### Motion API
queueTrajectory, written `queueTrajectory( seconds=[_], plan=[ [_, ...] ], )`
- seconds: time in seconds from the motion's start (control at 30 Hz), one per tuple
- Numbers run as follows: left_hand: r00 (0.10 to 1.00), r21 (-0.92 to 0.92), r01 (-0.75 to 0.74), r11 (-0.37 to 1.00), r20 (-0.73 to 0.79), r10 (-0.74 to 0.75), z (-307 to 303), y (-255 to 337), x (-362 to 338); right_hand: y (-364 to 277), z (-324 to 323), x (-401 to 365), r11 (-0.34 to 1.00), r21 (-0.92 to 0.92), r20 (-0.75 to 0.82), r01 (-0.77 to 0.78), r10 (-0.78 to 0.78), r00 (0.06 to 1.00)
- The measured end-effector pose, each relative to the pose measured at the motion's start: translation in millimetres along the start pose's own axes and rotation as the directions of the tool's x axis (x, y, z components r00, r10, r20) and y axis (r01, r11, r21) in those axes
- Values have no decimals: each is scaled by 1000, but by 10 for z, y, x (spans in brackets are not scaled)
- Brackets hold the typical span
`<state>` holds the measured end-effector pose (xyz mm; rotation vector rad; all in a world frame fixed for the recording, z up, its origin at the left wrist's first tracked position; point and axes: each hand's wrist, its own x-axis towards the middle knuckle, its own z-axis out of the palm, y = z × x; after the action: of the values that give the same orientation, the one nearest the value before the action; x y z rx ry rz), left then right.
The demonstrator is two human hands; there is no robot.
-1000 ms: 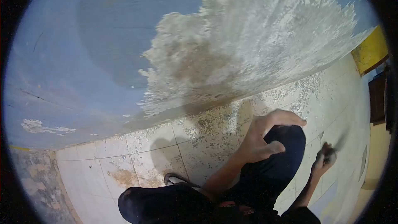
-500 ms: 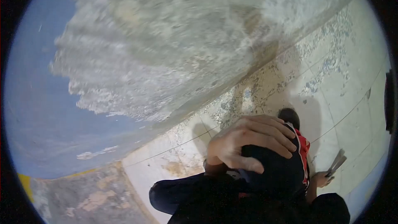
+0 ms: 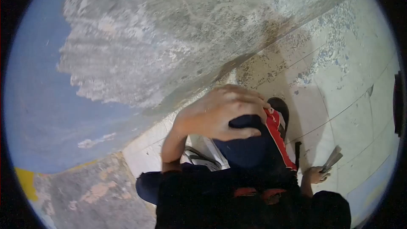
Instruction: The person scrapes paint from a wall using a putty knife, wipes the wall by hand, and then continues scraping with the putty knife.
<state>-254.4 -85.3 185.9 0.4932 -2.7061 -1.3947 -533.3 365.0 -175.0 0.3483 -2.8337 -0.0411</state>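
My left hand [image 3: 227, 112] lies over my bent knee in dark trousers [image 3: 250, 148] with a red side stripe. Its fingers are stretched over the kneecap and the thumb stands apart from them; nothing is held in it. Low at the right, my right hand [image 3: 316, 175] is closed round a scraper [image 3: 333, 160] with a flat grey metal blade pointing up and away. The scraper is held clear of the wall, above the tiled floor, and its handle is hidden in my fingers.
A wall fills the upper left: blue paint [image 3: 32, 114] surrounds a large bare grey patch [image 3: 140, 46] with a ragged edge. Paint flakes [image 3: 322, 59] litter the pale tiles along its foot. My dark shoe [image 3: 280, 108] and a grey-and-white sandal [image 3: 201, 159] are on the floor.
My left hand and knee have shifted left and up in view, and the sandal now shows. My right hand with the scraper has moved slightly left and up in view.
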Motion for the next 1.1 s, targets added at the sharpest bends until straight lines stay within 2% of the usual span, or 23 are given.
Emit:
queueTrajectory(
  seconds=[0.07,0.1,0.17,0.2,0.27,0.3,0.37,0.43,0.5,0.53,0.57,0.63,0.7,0.77,0.83,0.87,0.9,0.93,0.97,1.0,1.03,1.07,1.1],
  plan=[
    [999,-106,-30,994,-33,26,17,-45,-17,96,268,25,1000,-9,-43,18,-18,999],
    [999,-98,-29,995,-49,25,16,-47,0,40,227,25,998,-41,-49,-37,35,998],
    [964,-206,-261,943,3,268,18,-1,37,6,129,-6,993,-61,-53,-102,99,994],
    [966,-215,-250,944,15,259,47,22,47,-33,99,-26,990,-28,-79,-139,136,987],
    [915,-388,-364,847,23,404,86,32,83,-43,173,-59,979,-23,-97,-203,200,975],
    [918,-402,-351,845,28,395,134,26,41,-42,141,-43,973,-48,-82,-225,221,972],
    [956,-686,-26,727,195,219,220,-23,-55,-123,32,-27,972,-58,-81,-228,223,971],
    [961,-647,-83,758,148,232,343,-183,-231,-129,51,-46,969,-53,-92,-240,235,968],
    [972,-469,155,869,229,-50,444,-412,-494,-138,117,-21,934,76,-131,-348,356,925],
    [975,-456,150,877,216,-55,524,-605,-653,-171,-39,-7,965,17,23,-263,262,965],
    [989,-468,89,879,148,-22,628,-822,-859,-72,79,-27,982,-70,-55,-176,173,983],
    [996,-485,50,873,90,-7,776,-1027,-1337,126,331,-40,976,-68,-119,-208,199,973],
    [976,-309,150,939,200,-90,683,-1203,-1717,-62,142,-47,940,-44,-59,-338,336,940],
    [966,-253,124,960,252,-58,653,-1375,-1919,8,214,-27,950,-44,-61,-310,307,950],
    [952,-163,152,975,288,-100,574,-1372,-2052,-29,131,-68,984,5,-134,-181,180,975],
    [963,-41,39,998,267,-27,570,-1405,-2104,-61,115,-65,950,-9,-40,-311,311,950],
    [971,-41,-5,999,240,15,534,-1390,-2101,-206,83,14,900,-21,40,-436,436,899],
    [978,34,-23,999,206,16,525,-1297,-2127,-116,375,119,781,438,269,-445,359,894],
    [984,98,-31,995,180,12,562,-1207,-2201,-298,509,113,679,731,-59,-65,158,986],
    [984,91,-48,995,176,32,584,-1156,-2265,-623,496,269,457,811,-425,364,33,905],
    [986,84,-81,993,153,68,567,-1065,-2328,-1399,-628,94,111,980,143,-166,191,971],
    [991,95,-8,995,136,-5,498,-973,-2360,-2003,-1650,-68,-180,944,290,-276,54,956],
    [990,103,63,993,116,-75,453,-903,-2366,-2341,-2247,-115,-281,917,302,-283,23,953]
  ],
)
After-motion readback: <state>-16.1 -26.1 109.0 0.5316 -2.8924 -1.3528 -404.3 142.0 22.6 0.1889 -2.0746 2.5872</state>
